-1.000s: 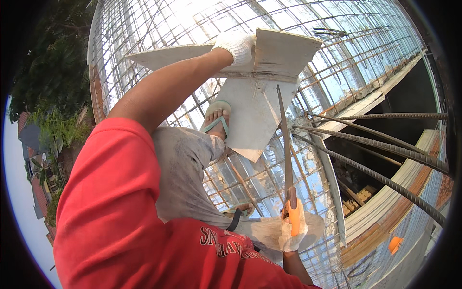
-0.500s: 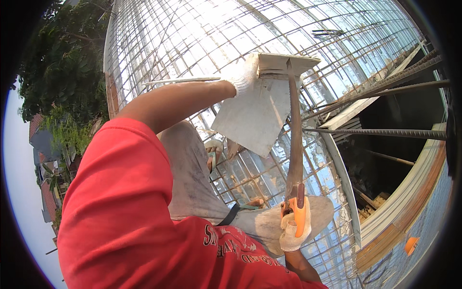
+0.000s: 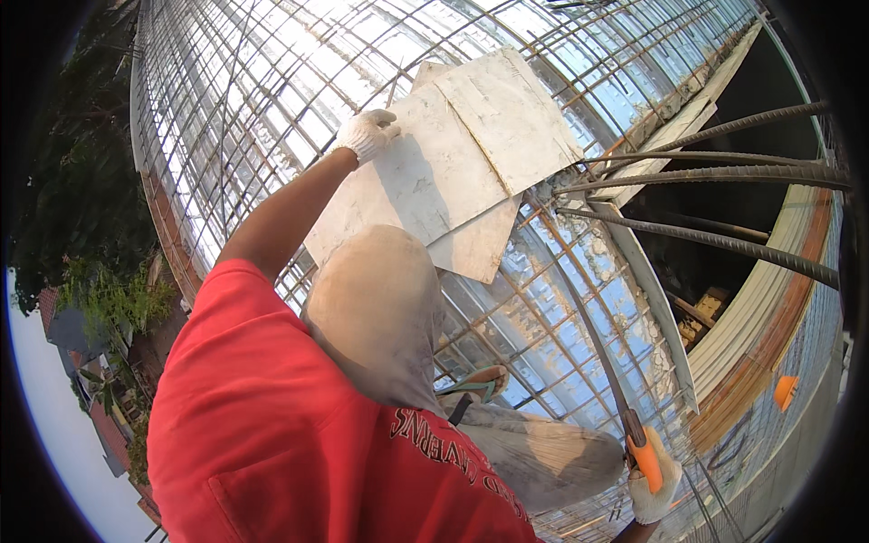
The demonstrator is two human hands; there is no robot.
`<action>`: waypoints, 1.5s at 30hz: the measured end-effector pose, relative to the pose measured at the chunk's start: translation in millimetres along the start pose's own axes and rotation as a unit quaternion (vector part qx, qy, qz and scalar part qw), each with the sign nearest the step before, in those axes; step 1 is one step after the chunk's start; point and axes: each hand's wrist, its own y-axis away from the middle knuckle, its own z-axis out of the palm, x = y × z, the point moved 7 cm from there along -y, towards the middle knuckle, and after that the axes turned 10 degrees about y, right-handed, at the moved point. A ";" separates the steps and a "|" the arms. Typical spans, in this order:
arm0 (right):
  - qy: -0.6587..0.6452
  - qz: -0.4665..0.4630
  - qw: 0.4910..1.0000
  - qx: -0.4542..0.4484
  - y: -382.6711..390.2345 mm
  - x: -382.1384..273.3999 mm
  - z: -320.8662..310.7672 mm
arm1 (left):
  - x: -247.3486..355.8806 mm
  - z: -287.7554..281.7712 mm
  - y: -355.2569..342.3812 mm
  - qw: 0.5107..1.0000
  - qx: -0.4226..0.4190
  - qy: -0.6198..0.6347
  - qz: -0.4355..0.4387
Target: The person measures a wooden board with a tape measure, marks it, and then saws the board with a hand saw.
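My left hand (image 3: 367,138), in a white knit glove, is at the upper left edge of a pale plywood board (image 3: 425,158), its fingers bent over the edge. The board lies flat on the steel mesh. A dark, straight line like a saw cut crosses it; I cannot tell whether it goes all the way through. Another pale board (image 3: 478,242) sticks out from underneath. Low on the right, my gloved right hand (image 3: 655,480) is closed around the orange handle of a handsaw (image 3: 597,339). The saw's long blade points up toward the board's right corner, apart from it.
A rebar mesh (image 3: 299,81) covers shiny metal decking. Thick ribbed bars (image 3: 706,176) reach over a dark opening (image 3: 769,81) at the right. An orange hard-hat-like object (image 3: 786,392) lies beyond it. My bent knee (image 3: 376,290) is close below the board.
The saw has come out of the board and moved down and right with my right hand. The board, tilted up before, now lies flat; my left hand has shifted left along it.
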 end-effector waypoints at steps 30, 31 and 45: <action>-0.329 -0.217 0.871 0.294 -150.3 -255.2 94.6 | 248.2 -111.4 112.2 0.961 -0.056 -0.214 0.165; -0.318 -0.243 0.866 0.300 -149.7 -263.3 94.4 | 231.1 -107.4 99.8 0.963 -0.044 -0.186 0.191; -0.200 -0.197 0.922 0.267 -69.7 -266.2 118.9 | 225.0 -71.4 57.3 0.987 -0.069 -0.143 0.037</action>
